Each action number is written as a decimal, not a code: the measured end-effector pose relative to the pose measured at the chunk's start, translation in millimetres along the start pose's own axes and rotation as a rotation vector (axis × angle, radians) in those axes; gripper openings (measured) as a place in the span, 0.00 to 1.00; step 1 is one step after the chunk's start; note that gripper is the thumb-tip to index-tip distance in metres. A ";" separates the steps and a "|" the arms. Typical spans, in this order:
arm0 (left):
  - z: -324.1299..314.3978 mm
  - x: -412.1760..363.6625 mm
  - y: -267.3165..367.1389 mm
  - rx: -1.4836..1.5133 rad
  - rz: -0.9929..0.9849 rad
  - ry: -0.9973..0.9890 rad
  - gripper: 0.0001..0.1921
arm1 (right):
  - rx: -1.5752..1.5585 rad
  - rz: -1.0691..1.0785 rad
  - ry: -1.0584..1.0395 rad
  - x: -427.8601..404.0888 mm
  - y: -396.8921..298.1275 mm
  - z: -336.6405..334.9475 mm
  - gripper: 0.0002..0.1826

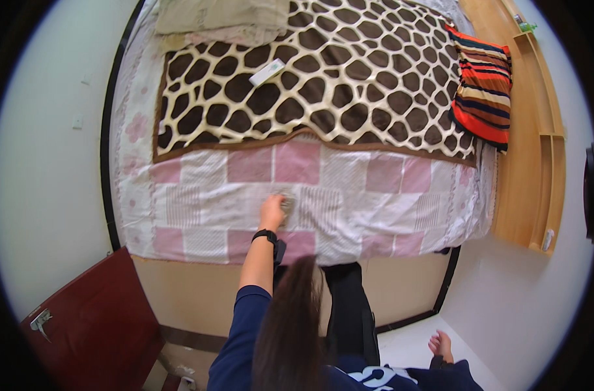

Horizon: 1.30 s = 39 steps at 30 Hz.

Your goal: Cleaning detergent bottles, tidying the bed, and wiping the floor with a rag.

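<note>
My left hand, with a black watch at the wrist, is on the patchwork-patterned bed sheet. Its fingers are closed on a small grey-green bunched thing, blurred, perhaps a cloth. Out to the lower right, off the bed, is my right hand, with loosely curled fingers and nothing seen in it. A brown and cream giraffe-patterned blanket covers the far part of the bed. On that blanket lies a small white box.
Folded beige bedding is at the far left of the bed. A striped cloth hangs over the wooden headboard shelf at the right. A dark red door with a metal handle stands lower left. Long hair hangs across the lower view.
</note>
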<state>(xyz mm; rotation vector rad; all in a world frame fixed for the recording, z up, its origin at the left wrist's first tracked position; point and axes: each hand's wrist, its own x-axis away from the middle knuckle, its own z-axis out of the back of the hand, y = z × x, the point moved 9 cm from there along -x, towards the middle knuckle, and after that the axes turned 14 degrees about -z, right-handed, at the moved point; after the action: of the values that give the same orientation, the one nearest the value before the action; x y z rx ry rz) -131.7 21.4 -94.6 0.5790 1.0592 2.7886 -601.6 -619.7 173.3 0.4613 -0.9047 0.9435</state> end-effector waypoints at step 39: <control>319.2 422.0 133.9 0.785 -0.289 -0.028 0.08 | -0.378 0.772 -0.345 233.5 286.6 -190.9 0.17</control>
<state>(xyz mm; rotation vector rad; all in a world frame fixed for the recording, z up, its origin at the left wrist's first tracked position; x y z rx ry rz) -393.0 213.7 344.3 0.4617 2.0409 2.0447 -693.0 -220.9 248.9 -0.0795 -1.5984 1.3665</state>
